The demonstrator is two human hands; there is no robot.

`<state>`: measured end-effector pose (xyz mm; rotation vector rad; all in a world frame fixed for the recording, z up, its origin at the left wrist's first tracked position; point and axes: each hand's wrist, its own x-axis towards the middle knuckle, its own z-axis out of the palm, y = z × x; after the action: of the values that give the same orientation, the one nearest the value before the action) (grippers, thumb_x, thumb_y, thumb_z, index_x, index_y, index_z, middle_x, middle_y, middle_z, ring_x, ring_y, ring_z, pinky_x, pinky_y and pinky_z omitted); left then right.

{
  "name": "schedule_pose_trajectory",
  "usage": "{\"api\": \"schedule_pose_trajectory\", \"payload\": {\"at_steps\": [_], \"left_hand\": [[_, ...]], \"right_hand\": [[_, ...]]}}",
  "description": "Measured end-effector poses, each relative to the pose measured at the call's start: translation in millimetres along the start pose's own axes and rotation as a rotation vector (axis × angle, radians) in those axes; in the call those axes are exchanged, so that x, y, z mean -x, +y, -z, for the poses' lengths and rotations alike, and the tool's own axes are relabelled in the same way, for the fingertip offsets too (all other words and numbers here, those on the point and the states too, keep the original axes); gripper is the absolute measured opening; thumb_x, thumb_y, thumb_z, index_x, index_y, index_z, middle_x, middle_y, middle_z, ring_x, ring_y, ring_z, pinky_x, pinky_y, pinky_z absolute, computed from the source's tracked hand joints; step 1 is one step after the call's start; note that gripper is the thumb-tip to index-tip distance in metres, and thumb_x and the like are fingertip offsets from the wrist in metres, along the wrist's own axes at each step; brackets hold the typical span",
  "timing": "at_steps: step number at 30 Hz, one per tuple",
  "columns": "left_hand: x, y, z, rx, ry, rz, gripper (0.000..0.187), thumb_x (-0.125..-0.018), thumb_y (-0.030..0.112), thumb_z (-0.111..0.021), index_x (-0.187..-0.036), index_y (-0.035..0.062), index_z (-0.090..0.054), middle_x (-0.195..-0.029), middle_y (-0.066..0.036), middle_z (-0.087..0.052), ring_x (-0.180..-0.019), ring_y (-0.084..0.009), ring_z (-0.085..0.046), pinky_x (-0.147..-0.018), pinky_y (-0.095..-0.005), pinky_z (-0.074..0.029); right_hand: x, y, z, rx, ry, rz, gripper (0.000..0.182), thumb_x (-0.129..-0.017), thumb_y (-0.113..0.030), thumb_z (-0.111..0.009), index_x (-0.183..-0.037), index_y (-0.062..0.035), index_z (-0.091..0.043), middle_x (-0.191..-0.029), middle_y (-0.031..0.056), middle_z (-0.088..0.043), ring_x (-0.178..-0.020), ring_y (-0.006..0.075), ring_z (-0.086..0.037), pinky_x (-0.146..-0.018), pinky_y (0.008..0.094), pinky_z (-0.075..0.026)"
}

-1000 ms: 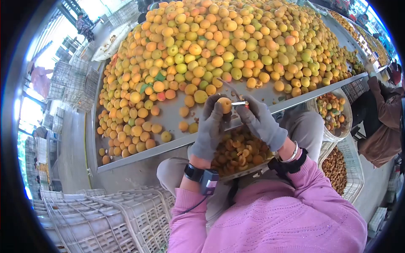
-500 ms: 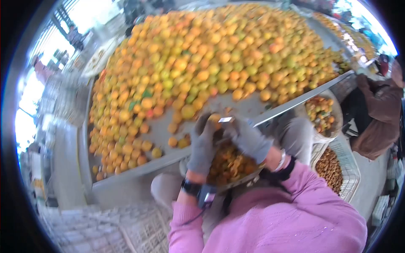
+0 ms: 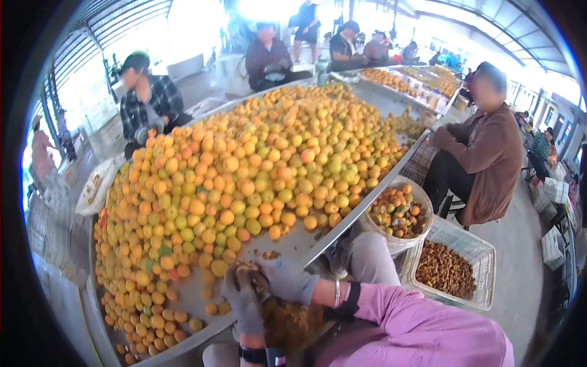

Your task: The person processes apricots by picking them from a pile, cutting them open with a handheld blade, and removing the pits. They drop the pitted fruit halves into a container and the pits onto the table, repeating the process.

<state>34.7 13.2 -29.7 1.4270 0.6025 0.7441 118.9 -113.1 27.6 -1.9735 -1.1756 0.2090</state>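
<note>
My left hand (image 3: pixel 244 300), in a grey glove with a dark watch at the wrist, is at the tray's near edge, its fingers bent around something brownish and blurred. Close against it is my right hand (image 3: pixel 286 280), gloved too, fingers curled toward the same spot. What lies between the fingers is too smeared to name. Below both hands, a container of brownish-orange pieces (image 3: pixel 293 324) sits in my lap, partly hidden. Yellow-orange fruits (image 3: pixel 244 177) are heaped on the metal tray (image 3: pixel 299 241) in front of me.
A white bucket (image 3: pixel 397 241) of mixed fruit stands right of my knee. Behind it, a pale crate (image 3: pixel 486 269) holds brown pits (image 3: pixel 445 269). A person in brown (image 3: pixel 483 165) sits at the right; others sit around the tray's far side.
The view has tilted up, showing more people and the far side. My hands now appear lower and further left, close together; the orange fruit and bright blade-like piece between them no longer show.
</note>
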Motion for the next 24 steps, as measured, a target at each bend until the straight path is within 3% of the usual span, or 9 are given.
{"api": "schedule_pose_trajectory", "payload": {"at_steps": [2, 4, 6, 8, 9, 11, 14, 17, 24], "left_hand": [[2, 5, -1, -0.406, 0.167, -0.367, 0.018, -0.091, 0.01, -0.062, -0.103, -0.0034, -0.064, -0.099, -0.009, -0.065, -0.087, -0.0191, -0.063, -0.073, -0.0302, -0.051], [2, 21, 3, -0.447, 0.171, -0.359, 0.021, -0.093, 0.013, -0.062, -0.107, -0.0031, -0.062, -0.1, -0.01, -0.066, -0.085, -0.0203, -0.064, -0.074, -0.0304, -0.051], [9, 33, 6, 0.225, -0.043, -0.079, 0.024, -0.096, 0.017, -0.06, -0.112, -0.0015, -0.061, -0.102, -0.01, -0.066, -0.086, -0.0219, -0.065, -0.073, -0.0318, -0.053], [8, 36, 8, 0.612, -0.076, 0.185, 0.027, -0.099, 0.023, -0.058, -0.115, 0.0007, -0.059, -0.103, -0.009, -0.065, -0.088, -0.0211, -0.064, -0.078, -0.0328, -0.053], [10, 37, 7, 0.594, -0.038, 0.188, 0.027, -0.099, 0.023, -0.058, -0.115, 0.0007, -0.059, -0.103, -0.009, -0.065, -0.088, -0.0211, -0.064, -0.078, -0.0328, -0.053], [10, 42, 0, 0.854, -0.219, 0.056, 0.03, -0.101, 0.029, -0.055, -0.113, 0.0022, -0.058, -0.1, -0.008, -0.064, -0.091, -0.0188, -0.062, -0.084, -0.0318, -0.051], [11, 44, 2, 0.824, -0.355, 0.035, 0.043, -0.099, 0.041, -0.054, -0.116, 0.002, -0.057, -0.106, -0.007, -0.06, -0.099, -0.0189, -0.059, -0.088, -0.0326, -0.049], [18, 54, -5, 0.89, -0.282, 0.075, 0.034, -0.102, 0.035, -0.049, -0.108, 0.0027, -0.057, -0.097, -0.008, -0.06, -0.091, -0.0177, -0.058, -0.087, -0.032, -0.047], [14, 44, -3, 0.931, -0.299, 0.094, 0.034, -0.102, 0.034, -0.05, -0.11, 0.002, -0.057, -0.099, -0.008, -0.061, -0.091, -0.0177, -0.059, -0.087, -0.0323, -0.047]], "right_hand": [[-3, 0, 5, 0.296, -0.083, 0.023, 0.015, -0.09, -0.014, -0.054, -0.099, -0.0022, -0.057, -0.084, 0.0229, -0.064, -0.078, 0.04, -0.064, -0.068, 0.0487, -0.049], [-5, 18, -1, 0.337, -0.051, -0.013, 0.014, -0.086, -0.012, -0.057, -0.097, -0.0027, -0.058, -0.086, 0.0226, -0.065, -0.081, 0.0391, -0.065, -0.068, 0.0473, -0.05], [3, 6, 6, 0.186, 0.028, -0.049, 0.023, -0.087, -0.012, -0.058, -0.108, -0.0034, -0.059, -0.088, 0.0224, -0.065, -0.085, 0.0396, -0.065, -0.071, 0.046, -0.051], [10, 15, -2, 0.151, 0.117, 0.144, 0.026, -0.095, -0.014, -0.055, -0.116, 0.0009, -0.055, -0.082, 0.024, -0.064, -0.079, 0.0427, -0.063, -0.07, 0.0458, -0.05], [13, 6, -5, 0.12, 0.091, 0.153, 0.026, -0.095, -0.014, -0.055, -0.116, 0.0009, -0.055, -0.082, 0.024, -0.064, -0.079, 0.0427, -0.063, -0.07, 0.0458, -0.05], [14, -23, 9, -0.245, -0.009, -0.09, 0.032, -0.097, -0.025, -0.054, -0.116, 0.0007, -0.055, -0.089, 0.0273, -0.065, -0.086, 0.0461, -0.062, -0.072, 0.0484, -0.049], [16, -22, 5, -0.181, -0.014, -0.075, 0.032, -0.098, -0.025, -0.053, -0.118, 0.0, -0.054, -0.087, 0.0272, -0.065, -0.087, 0.0467, -0.062, -0.071, 0.0467, -0.049], [16, -22, 3, -0.177, -0.001, -0.071, 0.032, -0.098, -0.025, -0.054, -0.119, -0.0004, -0.053, -0.087, 0.0272, -0.064, -0.086, 0.0471, -0.061, -0.07, 0.0464, -0.048], [19, -20, 3, -0.143, -0.029, -0.076, 0.031, -0.098, -0.023, -0.053, -0.12, -0.0004, -0.053, -0.086, 0.0273, -0.064, -0.086, 0.0476, -0.061, -0.069, 0.0464, -0.049]]}}
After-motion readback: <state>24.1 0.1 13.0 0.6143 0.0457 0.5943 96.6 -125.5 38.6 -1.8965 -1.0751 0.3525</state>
